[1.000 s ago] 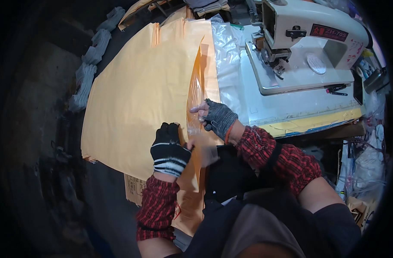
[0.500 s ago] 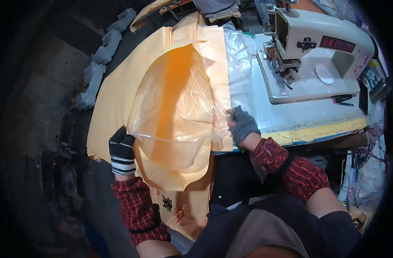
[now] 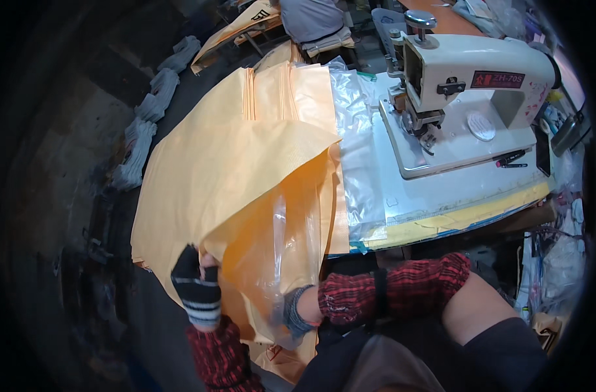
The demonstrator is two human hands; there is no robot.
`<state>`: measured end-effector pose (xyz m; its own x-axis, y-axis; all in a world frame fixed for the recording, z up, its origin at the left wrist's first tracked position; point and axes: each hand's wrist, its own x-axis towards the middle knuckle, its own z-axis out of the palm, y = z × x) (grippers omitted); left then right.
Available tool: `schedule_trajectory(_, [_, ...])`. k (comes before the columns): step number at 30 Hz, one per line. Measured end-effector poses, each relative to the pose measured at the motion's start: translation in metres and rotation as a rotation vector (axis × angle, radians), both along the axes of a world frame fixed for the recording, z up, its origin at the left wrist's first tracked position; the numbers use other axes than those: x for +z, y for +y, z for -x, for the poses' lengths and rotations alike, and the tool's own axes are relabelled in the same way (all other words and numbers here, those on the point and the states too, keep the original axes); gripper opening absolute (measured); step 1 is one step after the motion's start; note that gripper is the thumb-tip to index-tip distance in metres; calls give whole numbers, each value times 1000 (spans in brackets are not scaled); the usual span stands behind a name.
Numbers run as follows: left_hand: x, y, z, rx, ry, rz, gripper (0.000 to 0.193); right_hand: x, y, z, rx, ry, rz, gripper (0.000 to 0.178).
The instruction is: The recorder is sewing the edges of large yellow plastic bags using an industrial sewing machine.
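Note:
An orange-yellow woven sack point(image 3: 246, 160) lies slanted over a stack of like sacks, its mouth held wide toward me. Inside that mouth hangs a clear plastic liner point(image 3: 278, 225), creased and shiny. My left hand point(image 3: 197, 287), in a black fingerless glove with white stripes, is closed on the sack's left rim. My right hand point(image 3: 298, 313), in a grey glove, reaches across my body low down at the liner and the sack opening. Plastic and sack cover its fingers, so their grip does not show.
At the right, a white sewing machine point(image 3: 468, 81) stands on a white table point(image 3: 376, 196). Flat clear plastic liners point(image 3: 360, 150) lie between it and the sack stack point(image 3: 311, 91). Pens point(image 3: 510, 159) rest beside the machine. White bundles point(image 3: 138, 140) line the floor at left; a seated person point(image 3: 314, 23) is at the back.
My right hand has moved from the table edge down and left to the sack opening. My left hand has moved lower with the rim. The sack's upper side has folded down over its mouth.

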<state>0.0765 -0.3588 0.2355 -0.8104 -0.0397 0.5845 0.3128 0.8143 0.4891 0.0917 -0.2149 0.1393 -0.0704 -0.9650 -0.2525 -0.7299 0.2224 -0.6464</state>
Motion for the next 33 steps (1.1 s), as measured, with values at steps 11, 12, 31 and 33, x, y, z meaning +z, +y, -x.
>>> schedule_trajectory(11, [22,-80,-50,272,36,162,12,-30,93,192,-1426,196,399,30])
schedule_trajectory(12, [26,-77,-45,323,30,225,13,-30,84,175,-1435,349,404,31])
schedule_trajectory(31, [43,-136,-19,379,191,502,14,46,137,173,-1468,679,1054,33])
schedule_trajectory(33, [44,-142,-19,378,166,465,14,56,141,178,-1402,873,986,46])
